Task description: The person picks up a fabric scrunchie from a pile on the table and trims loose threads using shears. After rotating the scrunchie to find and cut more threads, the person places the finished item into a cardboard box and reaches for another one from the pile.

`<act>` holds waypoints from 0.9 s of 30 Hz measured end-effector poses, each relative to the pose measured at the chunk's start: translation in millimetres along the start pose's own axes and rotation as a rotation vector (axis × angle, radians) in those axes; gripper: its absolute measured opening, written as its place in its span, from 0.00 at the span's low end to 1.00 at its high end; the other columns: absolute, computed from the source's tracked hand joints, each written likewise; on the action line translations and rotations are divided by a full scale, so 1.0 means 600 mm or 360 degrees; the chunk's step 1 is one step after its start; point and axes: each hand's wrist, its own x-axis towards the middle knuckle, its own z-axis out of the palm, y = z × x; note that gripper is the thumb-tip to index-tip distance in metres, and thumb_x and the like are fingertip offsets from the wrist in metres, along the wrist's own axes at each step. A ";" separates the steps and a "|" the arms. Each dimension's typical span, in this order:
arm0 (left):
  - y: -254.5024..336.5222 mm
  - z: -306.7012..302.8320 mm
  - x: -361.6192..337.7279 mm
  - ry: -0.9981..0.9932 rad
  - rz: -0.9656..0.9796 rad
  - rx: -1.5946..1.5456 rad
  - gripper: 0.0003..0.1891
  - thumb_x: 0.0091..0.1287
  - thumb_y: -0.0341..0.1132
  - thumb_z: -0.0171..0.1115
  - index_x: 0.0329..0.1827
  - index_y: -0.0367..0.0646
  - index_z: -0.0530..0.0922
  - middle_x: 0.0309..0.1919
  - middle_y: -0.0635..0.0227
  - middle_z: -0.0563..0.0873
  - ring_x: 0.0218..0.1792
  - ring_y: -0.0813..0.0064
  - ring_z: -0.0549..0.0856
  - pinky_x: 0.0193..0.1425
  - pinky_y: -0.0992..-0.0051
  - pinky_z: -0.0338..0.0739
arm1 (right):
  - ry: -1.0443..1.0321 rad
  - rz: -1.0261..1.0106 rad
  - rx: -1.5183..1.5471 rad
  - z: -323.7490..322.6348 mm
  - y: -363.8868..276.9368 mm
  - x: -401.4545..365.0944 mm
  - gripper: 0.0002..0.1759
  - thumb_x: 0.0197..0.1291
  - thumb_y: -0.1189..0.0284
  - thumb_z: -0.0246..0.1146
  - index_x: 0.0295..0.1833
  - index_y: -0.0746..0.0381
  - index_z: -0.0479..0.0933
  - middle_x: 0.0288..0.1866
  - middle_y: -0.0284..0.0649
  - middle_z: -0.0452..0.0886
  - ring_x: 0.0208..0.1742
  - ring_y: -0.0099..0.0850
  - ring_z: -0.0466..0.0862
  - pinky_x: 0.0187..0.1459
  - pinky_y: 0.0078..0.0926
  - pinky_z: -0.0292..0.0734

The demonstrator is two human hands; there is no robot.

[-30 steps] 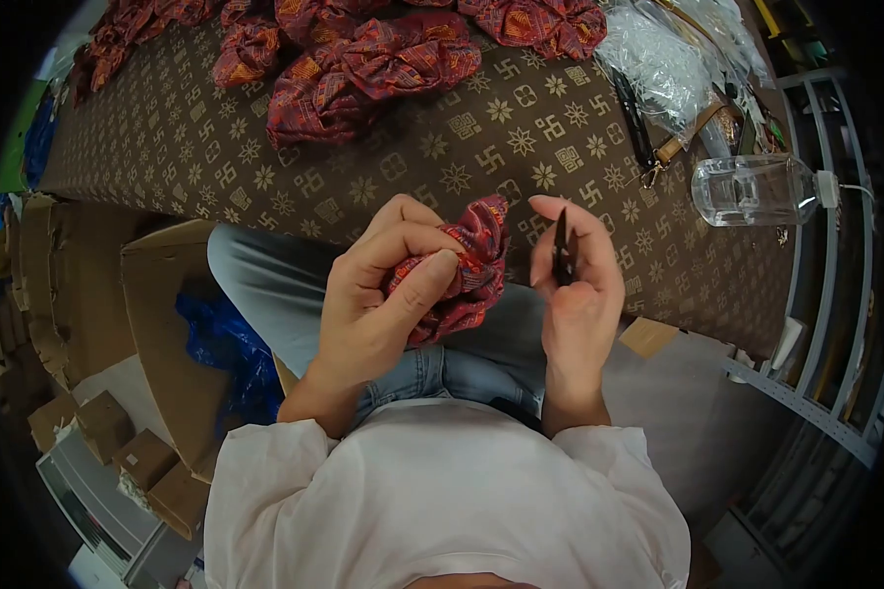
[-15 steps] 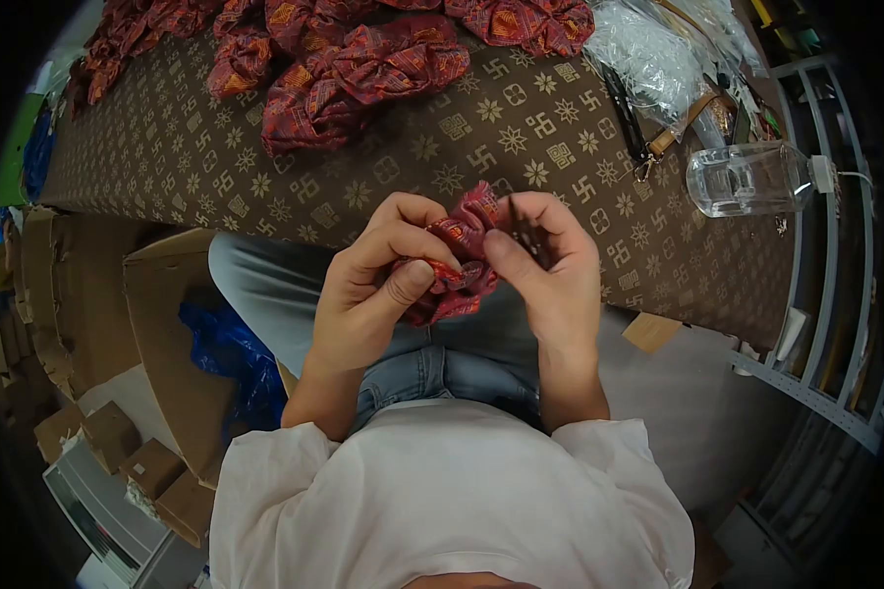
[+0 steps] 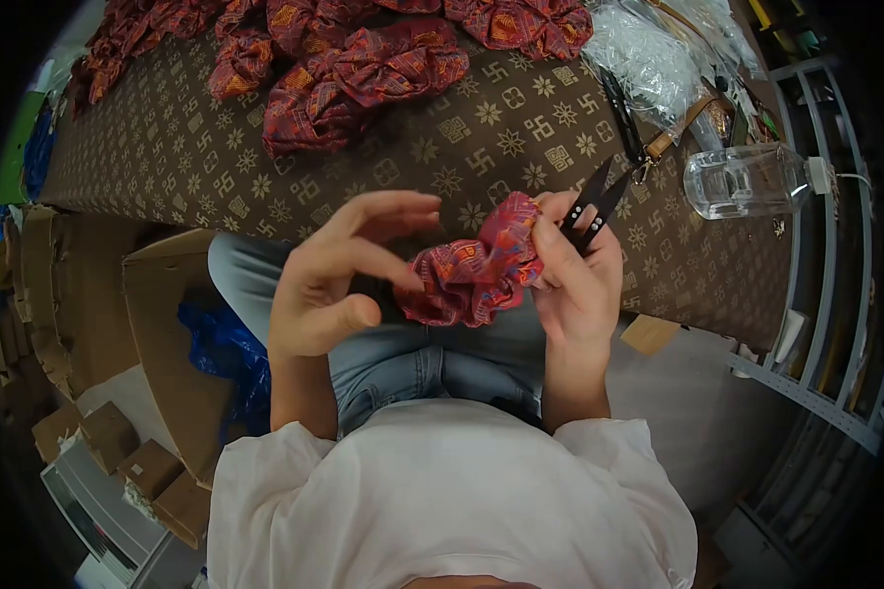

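Gathered red patterned fabric [image 3: 471, 270], ring-like and scrunched, hangs between my hands above my lap. My right hand [image 3: 575, 275] pinches its upper right end between thumb and finger. Black scissors or snips [image 3: 591, 211] also sit in that hand, blades pointing up and away. My left hand [image 3: 344, 275] is beside the fabric's left end with fingers spread and thumb apart; a fingertip is at or very near the cloth. More red patterned fabric pieces [image 3: 363, 74] lie bunched on the far part of the brown patterned cloth surface [image 3: 442, 182].
At the back right are a clear plastic bag [image 3: 648, 59], a tan strap [image 3: 683, 123] and black straps. A clear bottle [image 3: 746, 182] lies on its side near the right edge, by a metal rack [image 3: 815, 378]. Cardboard boxes [image 3: 167, 324] and blue plastic [image 3: 226, 353] are at left.
My left hand has opened and moved left off the fabric. My right hand has shifted right and turned, bringing the black blades into clear view. The fabric is more spread out.
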 end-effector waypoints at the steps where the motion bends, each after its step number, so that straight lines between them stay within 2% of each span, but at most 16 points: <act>1: 0.009 0.000 0.002 0.0141 -0.0092 -0.0093 0.13 0.53 0.36 0.66 0.37 0.37 0.79 0.52 0.49 0.69 0.54 0.59 0.72 0.58 0.62 0.65 | 0.0050 -0.0109 -0.0410 0.006 0.000 -0.002 0.04 0.56 0.76 0.59 0.36 0.65 0.72 0.24 0.28 0.72 0.23 0.11 0.68 0.24 0.08 0.61; 2: 0.012 0.022 0.012 0.0422 -0.0048 -0.0224 0.16 0.52 0.37 0.67 0.39 0.35 0.77 0.47 0.53 0.75 0.49 0.64 0.76 0.54 0.68 0.68 | -0.0021 -0.0200 -0.0493 0.004 0.006 -0.004 0.04 0.54 0.77 0.61 0.34 0.66 0.73 0.27 0.29 0.75 0.27 0.12 0.70 0.28 0.08 0.64; 3: 0.016 0.028 0.014 0.0430 -0.0045 -0.0221 0.16 0.52 0.37 0.67 0.39 0.35 0.77 0.47 0.53 0.75 0.49 0.64 0.76 0.54 0.68 0.68 | -0.0030 -0.0196 -0.0493 0.006 0.007 -0.006 0.04 0.54 0.77 0.61 0.34 0.66 0.73 0.27 0.29 0.75 0.27 0.12 0.70 0.28 0.08 0.64; 5: 0.020 0.036 0.016 0.0138 -0.0339 0.0678 0.13 0.56 0.34 0.64 0.38 0.34 0.77 0.38 0.62 0.80 0.39 0.73 0.80 0.43 0.77 0.72 | -0.0056 -0.0153 -0.0658 0.013 0.010 -0.007 0.09 0.53 0.77 0.63 0.38 0.66 0.71 0.29 0.29 0.74 0.29 0.13 0.70 0.29 0.09 0.64; 6: 0.009 0.048 0.017 0.0233 -0.0259 0.0759 0.08 0.59 0.30 0.61 0.36 0.33 0.76 0.29 0.69 0.81 0.30 0.80 0.79 0.33 0.82 0.71 | -0.0061 -0.0153 -0.0662 0.016 0.013 -0.007 0.09 0.53 0.77 0.63 0.38 0.66 0.71 0.29 0.29 0.74 0.29 0.13 0.70 0.29 0.09 0.64; 8: -0.002 0.062 0.010 0.0430 -0.0300 0.0610 0.07 0.60 0.29 0.59 0.36 0.33 0.76 0.29 0.69 0.81 0.29 0.82 0.78 0.32 0.83 0.70 | 0.0129 -0.0519 -0.0922 0.022 0.019 -0.005 0.15 0.51 0.75 0.65 0.42 0.65 0.69 0.33 0.31 0.74 0.32 0.12 0.70 0.30 0.09 0.64; 11: -0.007 0.082 0.003 0.0782 -0.0381 0.0305 0.06 0.64 0.30 0.54 0.36 0.34 0.75 0.28 0.71 0.80 0.29 0.86 0.77 0.31 0.85 0.70 | -0.0089 -0.0300 -0.1002 0.017 0.030 -0.009 0.20 0.49 0.74 0.67 0.46 0.64 0.67 0.36 0.32 0.73 0.33 0.11 0.70 0.28 0.08 0.63; 12: -0.009 0.086 0.002 0.0943 -0.0407 0.0154 0.07 0.66 0.31 0.52 0.37 0.35 0.74 0.29 0.71 0.79 0.29 0.87 0.76 0.31 0.86 0.70 | -0.0060 -0.0123 -0.0703 0.023 0.033 -0.009 0.16 0.51 0.74 0.65 0.44 0.65 0.69 0.33 0.32 0.73 0.29 0.12 0.70 0.26 0.08 0.61; 13: -0.010 0.086 0.005 0.0949 -0.0406 0.0154 0.07 0.66 0.31 0.52 0.37 0.35 0.74 0.29 0.71 0.79 0.29 0.87 0.76 0.31 0.86 0.70 | -0.0065 -0.0120 -0.0703 0.018 0.032 -0.008 0.16 0.51 0.74 0.65 0.44 0.65 0.69 0.33 0.32 0.73 0.29 0.12 0.70 0.26 0.08 0.61; 15: -0.010 0.082 0.010 0.1067 -0.0397 -0.0488 0.10 0.69 0.34 0.47 0.37 0.36 0.72 0.29 0.72 0.79 0.29 0.88 0.76 0.32 0.87 0.71 | -0.0020 0.0212 -0.0269 0.003 0.029 -0.006 0.13 0.54 0.74 0.62 0.43 0.65 0.70 0.29 0.31 0.74 0.24 0.13 0.68 0.23 0.09 0.58; 16: -0.009 0.082 0.008 0.1073 -0.0398 -0.0481 0.10 0.69 0.34 0.47 0.37 0.36 0.72 0.29 0.72 0.79 0.29 0.88 0.76 0.32 0.87 0.71 | -0.0076 0.0183 -0.0006 0.000 0.032 -0.002 0.06 0.57 0.75 0.58 0.40 0.65 0.71 0.24 0.29 0.71 0.19 0.13 0.63 0.20 0.10 0.55; 20: -0.006 0.086 0.010 0.0950 -0.0298 -0.0534 0.11 0.69 0.34 0.45 0.36 0.36 0.72 0.29 0.72 0.79 0.29 0.89 0.75 0.32 0.87 0.71 | -0.0063 -0.0007 0.0467 -0.008 0.035 0.013 0.02 0.60 0.78 0.54 0.34 0.64 0.70 0.19 0.28 0.63 0.17 0.14 0.57 0.18 0.13 0.51; 22: -0.007 0.084 0.011 0.0943 -0.0262 -0.0503 0.10 0.69 0.34 0.45 0.36 0.36 0.72 0.29 0.72 0.78 0.28 0.89 0.75 0.31 0.87 0.70 | -0.0058 0.0060 0.0366 0.004 0.024 0.013 0.02 0.59 0.77 0.55 0.34 0.64 0.70 0.20 0.27 0.64 0.18 0.14 0.58 0.20 0.12 0.52; 24: -0.017 0.077 0.009 0.1075 -0.0110 -0.0136 0.09 0.70 0.35 0.44 0.37 0.39 0.71 0.29 0.72 0.78 0.27 0.89 0.76 0.30 0.87 0.71 | -0.0053 0.0128 0.0262 0.008 0.026 0.010 0.03 0.58 0.77 0.57 0.34 0.64 0.70 0.20 0.27 0.64 0.19 0.14 0.59 0.21 0.11 0.53; 26: -0.020 0.072 0.008 0.1143 -0.0036 -0.0026 0.09 0.70 0.35 0.44 0.38 0.39 0.71 0.30 0.72 0.78 0.28 0.89 0.75 0.30 0.87 0.71 | 0.0214 -0.0326 -0.0534 0.011 0.041 0.004 0.06 0.56 0.74 0.60 0.33 0.63 0.69 0.22 0.26 0.65 0.23 0.12 0.62 0.24 0.09 0.55; 27: -0.022 0.071 0.007 0.1208 0.0038 0.0082 0.09 0.70 0.35 0.43 0.38 0.39 0.71 0.31 0.72 0.78 0.28 0.89 0.75 0.31 0.87 0.70 | 0.0248 -0.0312 -0.0478 0.013 0.043 -0.005 0.12 0.50 0.73 0.66 0.34 0.63 0.68 0.24 0.25 0.66 0.26 0.12 0.64 0.28 0.08 0.58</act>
